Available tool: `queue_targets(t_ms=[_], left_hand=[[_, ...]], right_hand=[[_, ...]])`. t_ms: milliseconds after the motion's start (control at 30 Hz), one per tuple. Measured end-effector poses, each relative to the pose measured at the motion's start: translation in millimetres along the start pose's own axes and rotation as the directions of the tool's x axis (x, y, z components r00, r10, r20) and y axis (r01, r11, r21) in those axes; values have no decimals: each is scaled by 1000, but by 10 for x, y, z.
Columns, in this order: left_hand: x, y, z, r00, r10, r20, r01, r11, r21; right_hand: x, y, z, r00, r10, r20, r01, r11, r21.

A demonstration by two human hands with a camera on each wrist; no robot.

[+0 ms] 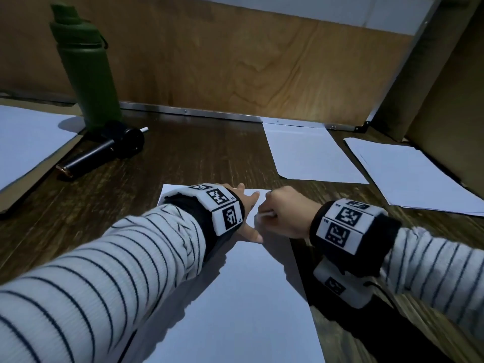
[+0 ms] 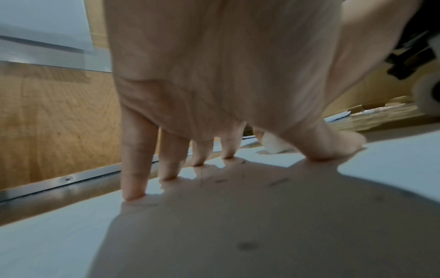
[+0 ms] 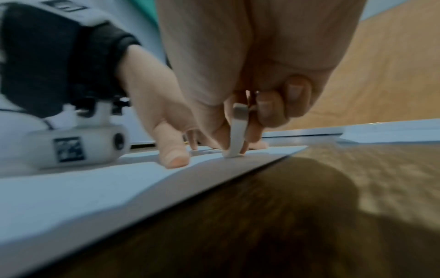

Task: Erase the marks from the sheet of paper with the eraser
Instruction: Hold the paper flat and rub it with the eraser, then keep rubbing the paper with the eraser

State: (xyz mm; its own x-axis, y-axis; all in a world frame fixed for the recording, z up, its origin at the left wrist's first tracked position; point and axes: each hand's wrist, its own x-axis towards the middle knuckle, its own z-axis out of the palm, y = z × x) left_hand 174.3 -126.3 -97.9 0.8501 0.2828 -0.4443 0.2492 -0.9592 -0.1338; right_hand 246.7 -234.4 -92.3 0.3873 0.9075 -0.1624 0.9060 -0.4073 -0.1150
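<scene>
Dark wood-grain bench (image 1: 199, 153) under dim light, ringed by plywood panels (image 1: 235, 61): the right hand (image 1: 285, 210) curls its fingers around a white eraser (image 3: 237, 131), pinching it between thumb and fingertips with the slab standing nearly upright and its lower end pressed onto the sheet of paper (image 1: 235, 297), close to the sheet's far right corner. Just to its left, the left hand (image 1: 248, 218) spreads wide, fingertips (image 2: 133, 190) and thumb pressing the sheet flat to the bench. Faint short pencil marks (image 2: 276, 182) show under that palm in the left wrist view, so the remaining marks seem to lie to the left of the eraser, towards and beneath the bracing hand. The sheet's long axis runs near to far. Farther out lie two more sheets (image 1: 314, 155) to the far right, a green bottle (image 1: 86, 74) and a black cylindrical object (image 1: 104, 150) at far left.
</scene>
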Motion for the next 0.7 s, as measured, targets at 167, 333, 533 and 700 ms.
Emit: queue_targets(t_ms=[167, 333, 533, 700], left_hand=[[-14, 18, -9, 999, -23, 32, 23, 1000, 8], [-58, 17, -61, 999, -18, 40, 18, 1000, 16], [-280, -176, -162, 999, -40, -20, 32, 950, -312], [-571, -492, -212, 923, -383, -46, 329, 845, -421]], right_hand=[[93, 189, -53, 989, 142, -36, -140, 989, 44], [-98, 96, -78, 997, -24, 71, 14, 990, 138], [-356, 243, -384, 920, 371, 126, -284, 412, 866], [-614, 220, -300, 871, 355, 340, -469, 391, 792]])
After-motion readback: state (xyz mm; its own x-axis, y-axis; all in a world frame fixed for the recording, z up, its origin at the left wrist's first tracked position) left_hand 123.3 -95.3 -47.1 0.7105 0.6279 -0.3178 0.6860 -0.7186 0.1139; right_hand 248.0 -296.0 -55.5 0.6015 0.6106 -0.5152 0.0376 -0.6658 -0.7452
